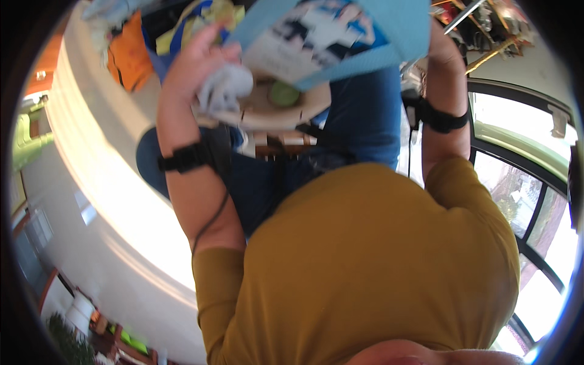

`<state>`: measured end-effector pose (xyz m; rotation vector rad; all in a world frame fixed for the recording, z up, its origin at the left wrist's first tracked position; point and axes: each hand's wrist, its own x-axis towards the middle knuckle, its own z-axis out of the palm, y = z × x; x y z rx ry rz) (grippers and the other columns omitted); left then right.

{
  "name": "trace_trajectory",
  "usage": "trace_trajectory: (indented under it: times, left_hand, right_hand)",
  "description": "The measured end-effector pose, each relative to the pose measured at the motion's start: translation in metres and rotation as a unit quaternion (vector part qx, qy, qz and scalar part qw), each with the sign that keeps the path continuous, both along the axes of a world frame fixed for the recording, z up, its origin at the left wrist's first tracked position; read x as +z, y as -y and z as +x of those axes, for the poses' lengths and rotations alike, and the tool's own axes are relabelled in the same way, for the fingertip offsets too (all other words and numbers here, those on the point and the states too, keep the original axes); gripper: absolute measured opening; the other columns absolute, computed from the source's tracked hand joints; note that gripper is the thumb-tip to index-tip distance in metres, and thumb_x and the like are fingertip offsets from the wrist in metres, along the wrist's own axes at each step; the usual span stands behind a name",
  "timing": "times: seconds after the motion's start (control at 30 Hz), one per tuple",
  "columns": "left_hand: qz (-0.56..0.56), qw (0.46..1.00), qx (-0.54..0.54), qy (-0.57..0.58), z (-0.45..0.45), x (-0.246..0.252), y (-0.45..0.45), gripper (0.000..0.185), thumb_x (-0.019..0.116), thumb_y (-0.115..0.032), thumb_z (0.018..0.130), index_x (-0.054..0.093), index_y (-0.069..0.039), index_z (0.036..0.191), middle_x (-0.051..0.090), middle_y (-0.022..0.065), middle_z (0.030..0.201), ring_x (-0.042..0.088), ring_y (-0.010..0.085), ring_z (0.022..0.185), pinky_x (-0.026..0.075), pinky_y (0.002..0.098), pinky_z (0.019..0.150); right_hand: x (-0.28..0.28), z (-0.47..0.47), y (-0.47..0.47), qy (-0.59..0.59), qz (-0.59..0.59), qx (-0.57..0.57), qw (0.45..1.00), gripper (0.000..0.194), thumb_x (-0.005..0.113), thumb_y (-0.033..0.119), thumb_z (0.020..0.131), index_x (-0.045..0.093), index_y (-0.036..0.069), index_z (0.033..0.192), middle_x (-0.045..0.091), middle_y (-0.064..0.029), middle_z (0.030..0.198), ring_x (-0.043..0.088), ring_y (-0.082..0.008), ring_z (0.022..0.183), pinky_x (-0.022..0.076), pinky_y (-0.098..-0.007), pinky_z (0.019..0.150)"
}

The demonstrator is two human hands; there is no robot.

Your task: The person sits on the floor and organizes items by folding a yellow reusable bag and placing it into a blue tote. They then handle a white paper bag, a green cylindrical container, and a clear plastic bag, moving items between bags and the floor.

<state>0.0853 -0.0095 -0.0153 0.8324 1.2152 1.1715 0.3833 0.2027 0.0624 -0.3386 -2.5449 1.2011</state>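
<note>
My left hand [194,64], blurred, has its fingers spread upward while a crumpled white cloth [226,89] is held against the palm. Beside it, a light blue bag [406,27] with a printed picture is raised and tilted over my lap. The bag's right edge covers most of my right hand [436,34]; its fingers are hidden, so its grip does not show. Below the bag, between my legs, sits a round beige object [273,119], perhaps a basket, with a round green thing [285,93] in its middle.
A blue and yellow bag [196,23] and an orange bag [130,54] lie at upper left, near a pale, sunlit floor [105,169]. Cluttered items and a wooden stick [492,55] are at upper right. Dark-framed windows [511,182] line the right side.
</note>
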Motion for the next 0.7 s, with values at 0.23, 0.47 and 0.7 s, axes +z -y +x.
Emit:
trace_trajectory:
  times: [0.23,0.47,0.7]
  left_hand:
    - [-0.025,0.996,0.026,-0.086,0.0,-0.033,-0.002,0.022,0.069,-0.013,0.086,0.062,-0.001,0.104,0.065,0.0033,0.084,0.062,0.011,0.073,0.05,0.0249,0.066]
    - [-0.062,0.985,0.158,-0.018,-0.012,-0.038,-0.002,0.019,0.069,-0.015,0.086,0.065,0.0,0.098,0.064,0.0035,0.081,0.059,0.0098,0.069,0.048,0.0245,0.062]
    - [-0.043,0.994,0.095,-0.014,0.011,-0.036,-0.009,0.025,0.065,-0.018,0.089,0.061,-0.002,0.108,0.065,0.0068,0.078,0.062,0.0126,0.067,0.049,0.0238,0.062]
  right_hand:
    - [-0.013,-0.018,0.014,0.122,-0.083,0.039,0.988,0.041,0.058,0.029,0.093,0.055,-0.001,0.121,0.063,-0.0132,0.114,0.059,-0.0203,0.104,0.0476,-0.0326,0.089]
    - [-0.049,-0.022,0.037,-0.115,-0.439,-0.001,0.891,0.062,0.048,0.049,0.096,0.046,0.002,0.135,0.057,-0.0117,0.125,0.055,-0.0202,0.114,0.0444,-0.0357,0.098]
    - [-0.06,-0.039,0.035,-0.027,-0.203,-0.158,0.966,0.037,0.078,0.014,0.078,0.065,0.001,0.111,0.069,-0.0067,0.098,0.061,-0.0147,0.093,0.0489,-0.0308,0.086]
